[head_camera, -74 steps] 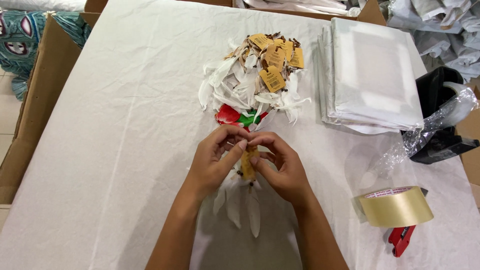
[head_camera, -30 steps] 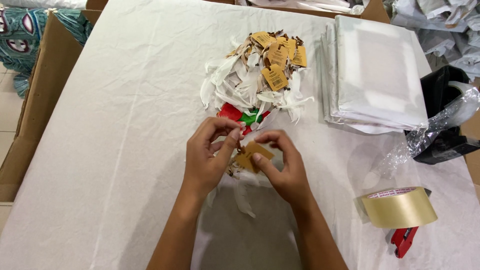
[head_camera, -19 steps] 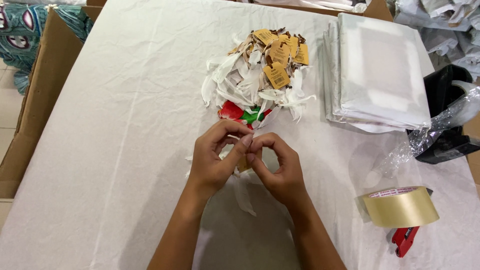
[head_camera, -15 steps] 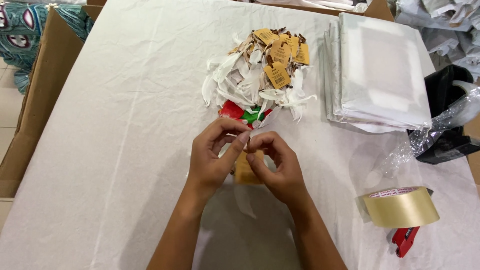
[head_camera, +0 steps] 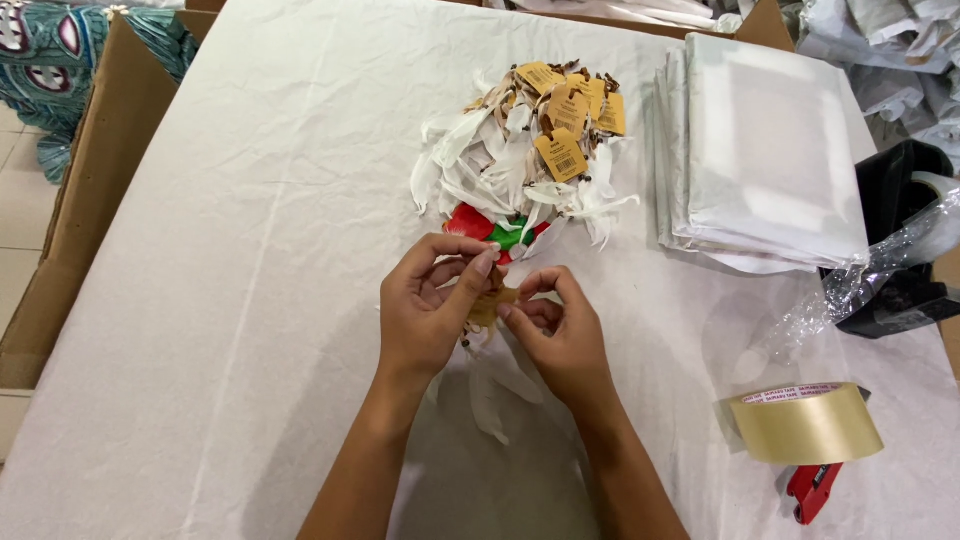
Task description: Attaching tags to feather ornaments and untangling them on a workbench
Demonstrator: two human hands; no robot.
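Both hands meet in the middle of the white-covered surface (head_camera: 250, 250), just near of a heap of tags. The left hand (head_camera: 432, 310) and the right hand (head_camera: 560, 330) pinch together one small brown paper tag (head_camera: 487, 308), which sits between the fingertips of both; each hand is closed on it in a fine grip, thumb against forefinger, and the tag is lifted a little above the cloth. Under the hands lie some white strips (head_camera: 490, 395), and I cannot tell if they are joined to the tag. Just far of the hands is a red and green piece (head_camera: 492, 228), and beyond it the pile of white strips and brown tags (head_camera: 530, 140). To the right is a stack of flat white packets (head_camera: 765, 150), farther right a black container (head_camera: 900, 230) with crumpled clear film (head_camera: 860, 280), and near right a roll of tan tape (head_camera: 805, 422) with a red tool (head_camera: 812, 490) just beside it. A cardboard wall (head_camera: 90, 190) borders the left side. To do this well, I judge the tag should be held by its edges with light pressure, so the paper does not crease, and kept low over the surface, so a slip does not send it into the pile.
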